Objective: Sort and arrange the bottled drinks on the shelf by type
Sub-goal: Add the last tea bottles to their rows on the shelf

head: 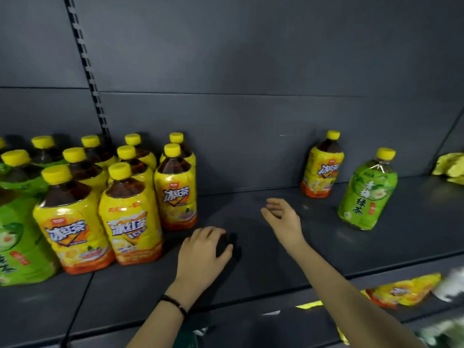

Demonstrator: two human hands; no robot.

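Observation:
A group of yellow-labelled iced tea bottles (pixel 130 219) with yellow caps stands in rows at the left of the dark shelf (pixel 251 267). Green-labelled tea bottles (pixel 17 242) stand at the far left edge. One lone yellow iced tea bottle (pixel 321 167) stands at the back right, and a single green tea bottle (pixel 366 192) stands in front of it to the right. My left hand (pixel 203 254) hovers over the shelf beside the yellow group, fingers loosely curled, holding nothing. My right hand (pixel 283 222) reaches out over the middle of the shelf, fingers relaxed and empty.
A grey back panel with a slotted upright (pixel 88 71) rises behind the shelf. Crumpled yellow packaging (pixel 449 167) lies at the far right. A lower shelf shows a lying yellow bottle (pixel 404 290) and blurred items at the bottom right.

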